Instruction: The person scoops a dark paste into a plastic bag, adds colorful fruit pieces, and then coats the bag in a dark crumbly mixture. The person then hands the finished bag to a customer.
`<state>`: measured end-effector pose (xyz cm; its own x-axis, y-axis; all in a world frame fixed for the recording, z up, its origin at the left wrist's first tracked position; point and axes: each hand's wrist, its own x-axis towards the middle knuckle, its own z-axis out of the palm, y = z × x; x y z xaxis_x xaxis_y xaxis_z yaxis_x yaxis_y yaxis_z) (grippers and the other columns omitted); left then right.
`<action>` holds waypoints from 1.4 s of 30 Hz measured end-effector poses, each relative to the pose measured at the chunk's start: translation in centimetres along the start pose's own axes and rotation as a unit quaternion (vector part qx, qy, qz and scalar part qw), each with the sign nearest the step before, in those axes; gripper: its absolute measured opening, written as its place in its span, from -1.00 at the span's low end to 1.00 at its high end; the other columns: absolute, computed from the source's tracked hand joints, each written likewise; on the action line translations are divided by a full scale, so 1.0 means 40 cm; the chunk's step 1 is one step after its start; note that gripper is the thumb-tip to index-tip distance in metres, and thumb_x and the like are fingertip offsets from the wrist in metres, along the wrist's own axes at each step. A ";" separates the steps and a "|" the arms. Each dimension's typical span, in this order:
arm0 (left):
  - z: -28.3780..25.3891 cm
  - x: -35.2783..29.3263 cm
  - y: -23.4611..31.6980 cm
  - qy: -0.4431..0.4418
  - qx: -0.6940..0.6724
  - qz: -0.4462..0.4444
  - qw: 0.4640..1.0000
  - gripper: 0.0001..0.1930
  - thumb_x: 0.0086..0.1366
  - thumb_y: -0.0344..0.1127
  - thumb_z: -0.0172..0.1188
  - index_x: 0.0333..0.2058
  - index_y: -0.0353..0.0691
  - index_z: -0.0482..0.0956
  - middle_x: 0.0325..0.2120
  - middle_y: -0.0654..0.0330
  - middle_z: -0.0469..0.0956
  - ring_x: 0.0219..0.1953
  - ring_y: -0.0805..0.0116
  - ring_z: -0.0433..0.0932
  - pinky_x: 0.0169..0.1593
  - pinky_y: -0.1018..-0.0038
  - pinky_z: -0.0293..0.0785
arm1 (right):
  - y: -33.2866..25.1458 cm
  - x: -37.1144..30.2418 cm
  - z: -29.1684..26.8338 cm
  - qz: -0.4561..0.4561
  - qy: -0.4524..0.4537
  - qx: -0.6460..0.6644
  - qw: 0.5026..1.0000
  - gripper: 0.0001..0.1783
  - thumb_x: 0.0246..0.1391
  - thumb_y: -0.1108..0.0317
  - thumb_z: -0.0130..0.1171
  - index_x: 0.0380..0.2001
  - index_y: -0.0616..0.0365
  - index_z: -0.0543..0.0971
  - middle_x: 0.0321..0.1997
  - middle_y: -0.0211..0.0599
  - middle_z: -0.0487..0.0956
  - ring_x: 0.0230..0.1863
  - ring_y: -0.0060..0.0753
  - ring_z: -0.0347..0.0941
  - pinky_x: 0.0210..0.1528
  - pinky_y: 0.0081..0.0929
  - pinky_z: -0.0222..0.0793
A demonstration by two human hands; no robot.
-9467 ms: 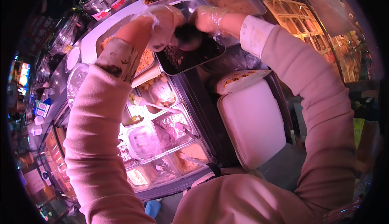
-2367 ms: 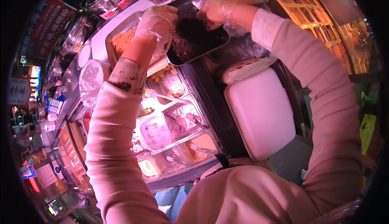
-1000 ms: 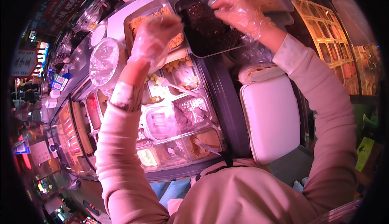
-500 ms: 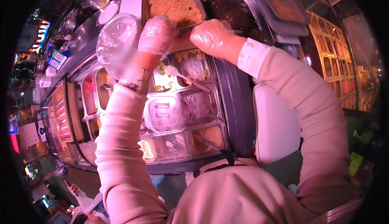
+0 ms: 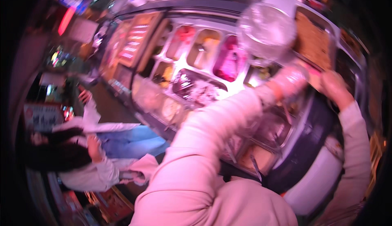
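Observation:
My left hand (image 5: 290, 80), in a clear plastic glove, is closed at the near edge of a metal tray of brown crumbs (image 5: 312, 40). My right hand (image 5: 335, 86) is curled beside that tray's near right corner, close to the left. Between them shows a pale pinkish flat thing (image 5: 315, 79), too blurred to name. What the fingers hold is hidden. Left of the tray stands a round bowl covered in clear plastic (image 5: 266, 32). Food pans lie under my left forearm, and a pink spoon handle (image 5: 287, 113) sticks up among them.
Pans of pink (image 5: 230, 58), red (image 5: 183, 38) and yellow fillings fill the counter's left. A tub with an orange-brown filling (image 5: 256, 157) stands near me. A white lid-like panel (image 5: 314, 181) is at the right. A person in blue jeans (image 5: 126, 144) stands beyond the counter.
The view has swung left, so the counter and both hands now appear further right and tilted. The person at the left has come more into view. Both hands stay closed by the crumb tray.

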<state>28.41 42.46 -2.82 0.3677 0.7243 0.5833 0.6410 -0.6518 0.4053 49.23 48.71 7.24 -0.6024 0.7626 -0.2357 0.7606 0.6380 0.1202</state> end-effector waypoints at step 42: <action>0.078 0.079 0.049 -0.105 0.066 -0.130 0.984 -0.86 -0.05 -0.28 0.34 -0.45 -0.04 0.80 -0.43 0.07 0.75 -0.30 0.07 0.74 -0.25 0.15 0.64 | 0.007 0.063 0.038 0.053 -0.001 0.016 0.998 -0.67 0.05 0.19 0.35 -0.48 0.31 0.69 -0.40 0.23 0.65 -0.26 0.37 0.62 -0.18 0.13 0.54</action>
<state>32.93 44.16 -2.40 0.3011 0.9026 0.3077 0.8091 -0.4126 0.4184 48.29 50.65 5.23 -0.5170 0.8258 -0.2251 0.8278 0.5493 0.1137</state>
